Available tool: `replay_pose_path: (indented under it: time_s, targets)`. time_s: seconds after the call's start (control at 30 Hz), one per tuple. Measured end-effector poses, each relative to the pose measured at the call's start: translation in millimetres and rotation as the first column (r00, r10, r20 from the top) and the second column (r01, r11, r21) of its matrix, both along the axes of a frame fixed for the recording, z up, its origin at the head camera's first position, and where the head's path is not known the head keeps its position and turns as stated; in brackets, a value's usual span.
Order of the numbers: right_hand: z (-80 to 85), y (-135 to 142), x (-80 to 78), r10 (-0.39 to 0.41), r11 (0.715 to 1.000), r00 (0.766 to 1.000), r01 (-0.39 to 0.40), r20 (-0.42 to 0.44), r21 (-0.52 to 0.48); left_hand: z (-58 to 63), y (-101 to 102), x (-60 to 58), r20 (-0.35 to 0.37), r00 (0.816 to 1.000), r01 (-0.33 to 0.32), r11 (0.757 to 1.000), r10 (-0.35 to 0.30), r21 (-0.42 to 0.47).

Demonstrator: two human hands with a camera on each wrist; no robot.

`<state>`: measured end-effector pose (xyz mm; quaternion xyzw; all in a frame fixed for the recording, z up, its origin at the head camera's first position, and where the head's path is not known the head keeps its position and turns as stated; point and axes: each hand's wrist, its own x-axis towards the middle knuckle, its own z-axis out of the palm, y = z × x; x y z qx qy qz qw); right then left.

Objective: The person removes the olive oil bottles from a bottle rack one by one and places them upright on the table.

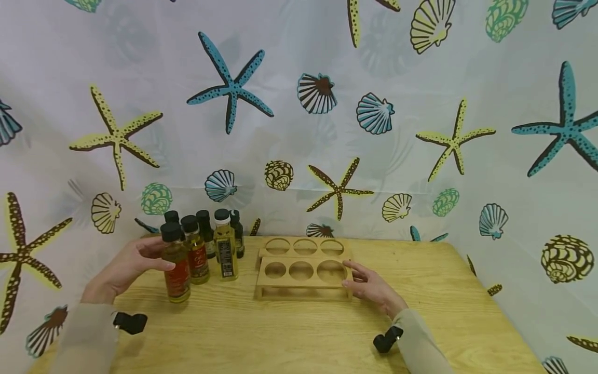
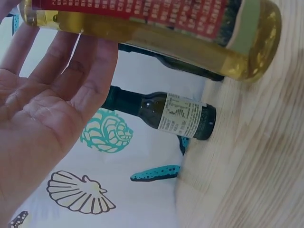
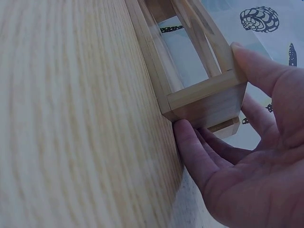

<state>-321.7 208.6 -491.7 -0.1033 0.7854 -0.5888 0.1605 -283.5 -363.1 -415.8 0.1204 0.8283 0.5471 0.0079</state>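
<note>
My left hand (image 1: 126,265) holds a glass bottle (image 1: 176,275) of yellow liquid with a red label and dark cap, thumb in front and fingers behind. The same bottle (image 2: 156,23) crosses the top of the left wrist view, its base close to the table. My right hand (image 1: 376,291) grips the right end of a two-step wooden rack (image 1: 304,293) with round holes. Seen from the right wrist, fingertips (image 3: 183,128) press the rack's end panel (image 3: 209,104), low by the tabletop. No bottles stand in the holes.
Beside the held bottle stand another red-labelled bottle (image 1: 198,259), a squarer bottle with a dark label (image 1: 226,254) and several dark bottles behind, including one (image 1: 238,236) at the back right. A patterned cloth (image 1: 289,135) hangs behind the wooden table (image 1: 261,337).
</note>
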Motion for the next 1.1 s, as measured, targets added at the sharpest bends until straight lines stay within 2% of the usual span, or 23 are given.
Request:
replay_pose_path:
  time_s: [0.17,0.33,0.47,0.87,1.1]
  targets:
    - [1.4,1,-0.5,-0.006,1.000,1.000,0.006,-0.005,0.005,-0.9,-3,2.1,0.044,0.998,-0.051,0.997,0.053,-0.066]
    - [2.6,1,-0.2,-0.001,1.000,1.000,0.001,-0.006,0.005,-4.3,-4,0.8,0.061,0.995,-0.074,0.993,0.080,-0.091]
    - [1.2,1,1.1,0.012,1.000,1.000,-0.012,-0.003,0.002,-9.1,-7,0.9,0.057,0.995,-0.082,0.993,0.086,-0.083]
    - [-2.0,0,-0.5,0.005,1.000,1.000,-0.005,-0.010,-0.014,-23.0,-19,-1.6,0.078,0.996,-0.053,0.999,0.052,0.007]
    - [-1.7,1,0.3,-0.002,1.000,1.000,0.002,-0.009,-0.018,-27.4,-20,-5.4,0.081,0.995,-0.057,0.998,0.058,-0.009]
